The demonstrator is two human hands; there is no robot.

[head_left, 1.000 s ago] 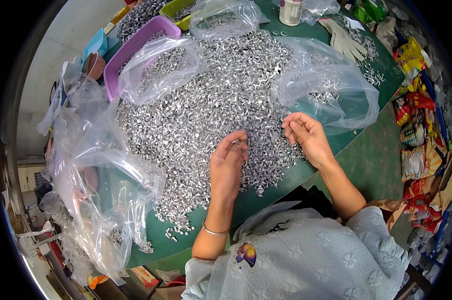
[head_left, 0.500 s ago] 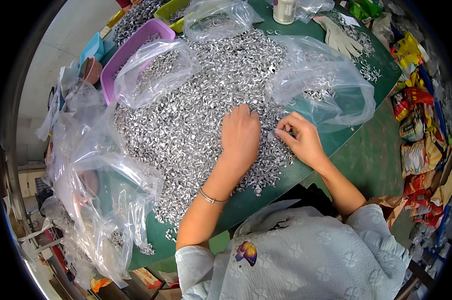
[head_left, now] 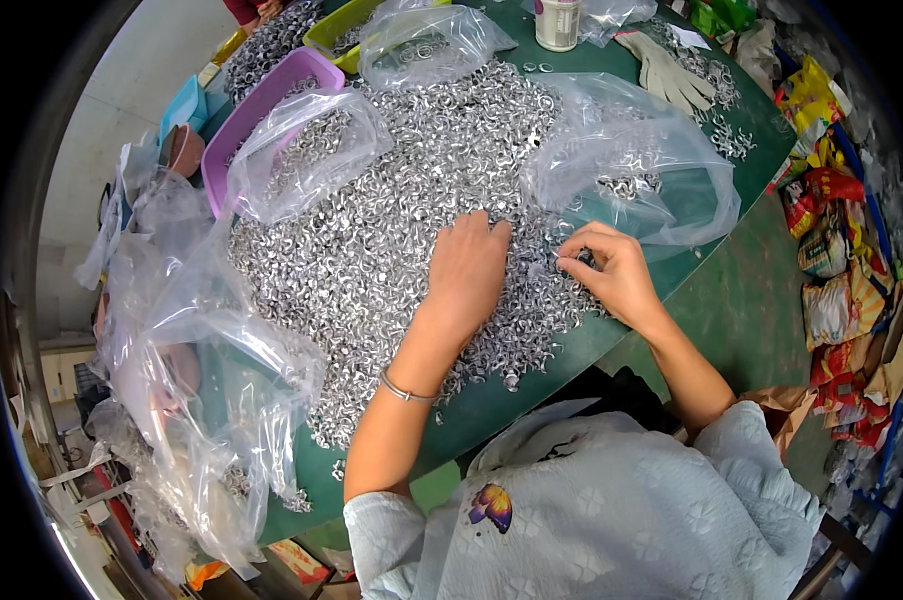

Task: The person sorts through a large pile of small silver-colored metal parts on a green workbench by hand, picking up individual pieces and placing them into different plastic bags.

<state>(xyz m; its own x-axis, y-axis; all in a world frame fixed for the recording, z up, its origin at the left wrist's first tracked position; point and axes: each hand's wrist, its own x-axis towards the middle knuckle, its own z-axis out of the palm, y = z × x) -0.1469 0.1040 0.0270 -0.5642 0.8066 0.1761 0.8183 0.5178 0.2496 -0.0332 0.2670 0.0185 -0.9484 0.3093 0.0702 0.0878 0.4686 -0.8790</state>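
1. Surface [head_left: 492, 412]: green, carried the whole working stock.
2. Heap of small curved metal pieces [head_left: 372, 260]: was spread across the middle of the surface, beneath and ahead of both hands.
3. Clear plastic bags [head_left: 652, 190]: lay at the heap's left, far and right sides.
4. Purple bin [head_left: 234, 118]: stood beyond the heap, far left.
5. Left grip [head_left: 469, 270]: palm down over the heap; fingertips hidden, hold could not be determined.
6. Right grip [head_left: 617, 275]: thumb and forefinger were pinched on one metal piece [head_left: 559, 258] above the heap's right edge.
7. Bracelet [head_left: 407, 393]: encircled the left wrist.
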